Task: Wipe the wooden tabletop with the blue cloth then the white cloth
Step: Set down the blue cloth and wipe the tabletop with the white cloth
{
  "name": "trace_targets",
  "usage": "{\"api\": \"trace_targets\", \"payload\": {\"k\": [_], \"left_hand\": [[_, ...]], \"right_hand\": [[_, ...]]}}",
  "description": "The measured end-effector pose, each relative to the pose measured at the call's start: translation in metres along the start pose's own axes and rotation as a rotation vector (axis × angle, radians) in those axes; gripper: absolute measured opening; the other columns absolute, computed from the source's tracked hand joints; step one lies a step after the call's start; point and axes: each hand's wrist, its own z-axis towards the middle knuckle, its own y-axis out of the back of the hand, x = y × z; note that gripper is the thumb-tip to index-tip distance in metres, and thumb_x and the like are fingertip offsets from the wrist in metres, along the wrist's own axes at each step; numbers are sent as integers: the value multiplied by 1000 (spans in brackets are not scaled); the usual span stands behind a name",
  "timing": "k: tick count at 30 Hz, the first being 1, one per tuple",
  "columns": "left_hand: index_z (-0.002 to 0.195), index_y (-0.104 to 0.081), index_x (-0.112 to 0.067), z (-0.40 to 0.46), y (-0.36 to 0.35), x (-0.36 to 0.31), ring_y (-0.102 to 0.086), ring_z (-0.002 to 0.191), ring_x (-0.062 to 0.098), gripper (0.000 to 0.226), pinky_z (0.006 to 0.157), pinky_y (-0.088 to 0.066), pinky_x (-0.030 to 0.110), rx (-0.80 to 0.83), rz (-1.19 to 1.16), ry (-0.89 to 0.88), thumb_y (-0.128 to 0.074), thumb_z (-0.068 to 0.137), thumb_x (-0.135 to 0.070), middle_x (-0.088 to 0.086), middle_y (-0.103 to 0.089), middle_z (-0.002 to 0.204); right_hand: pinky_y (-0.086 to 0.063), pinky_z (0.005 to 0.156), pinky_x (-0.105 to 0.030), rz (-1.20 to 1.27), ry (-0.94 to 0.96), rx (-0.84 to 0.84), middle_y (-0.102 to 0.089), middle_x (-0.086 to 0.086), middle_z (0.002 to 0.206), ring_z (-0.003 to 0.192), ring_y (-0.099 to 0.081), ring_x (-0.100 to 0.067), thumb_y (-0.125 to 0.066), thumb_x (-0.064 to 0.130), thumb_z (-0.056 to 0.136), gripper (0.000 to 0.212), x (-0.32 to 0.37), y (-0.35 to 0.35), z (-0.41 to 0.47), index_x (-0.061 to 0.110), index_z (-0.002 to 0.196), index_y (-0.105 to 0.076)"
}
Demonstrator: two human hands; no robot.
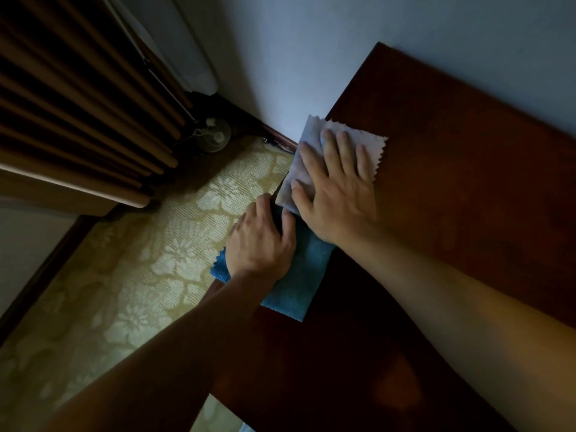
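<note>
The dark wooden tabletop [467, 182] runs from the lower middle to the upper right, against a pale wall. At its left edge lies a white cloth [367, 141] with zigzag edges, partly hanging past the edge. My right hand [336, 194] lies flat on it with straight, spread fingers. Just nearer along the same edge lies a blue cloth [299, 285]. My left hand [261, 241] rests on the blue cloth at the table's edge, its fingers bent over the cloth and the edge; its fingertips are in shadow.
A yellowish floor mat with a flower pattern [140, 275] lies left of the table. Brown pleated curtains [78, 104] hang at the upper left. A small round object [215, 138] sits on the floor in the corner. The pale wall [343, 42] stands behind the table.
</note>
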Motion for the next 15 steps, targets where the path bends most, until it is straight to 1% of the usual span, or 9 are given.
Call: {"api": "trace_targets", "payload": {"k": [3, 8, 12, 15], "left_hand": [[123, -44, -25, 0, 2, 0, -61, 96, 20, 47, 80, -43, 35, 23, 3, 6, -23, 97, -58, 1, -62, 110], [115, -44, -24, 0, 5, -2, -61, 93, 22, 46, 81, -46, 37, 11, 6, 13, -20, 97, -58, 2, -62, 105], [115, -44, -23, 1, 3, -1, -61, 93, 23, 48, 80, -44, 36, 4, 11, 17, -20, 96, -59, 3, -62, 105], [117, -46, -22, 0, 0, 2, -60, 95, 22, 50, 82, -43, 36, -2, 21, 7, -20, 97, -59, 2, -62, 106]], "right_hand": [[-6, 125, -52, -22, -5, 1, -13, -12, 169, 157, -5, -30, -17, 62, 93, 76, -5, -2, 2, 28, 161, -20], [-7, 125, -51, -51, -24, -21, -15, -12, 169, 156, -7, -31, -10, 64, 93, 77, -22, -2, 25, 28, 160, -19], [-6, 125, -51, -25, -121, -46, -15, -12, 169, 156, -6, -31, -16, 62, 94, 75, -47, 5, 56, 28, 160, -20], [-5, 125, -51, -14, -150, -57, -15, -13, 168, 156, -5, -32, -17, 61, 95, 74, -53, 7, 62, 27, 161, -20]]}}
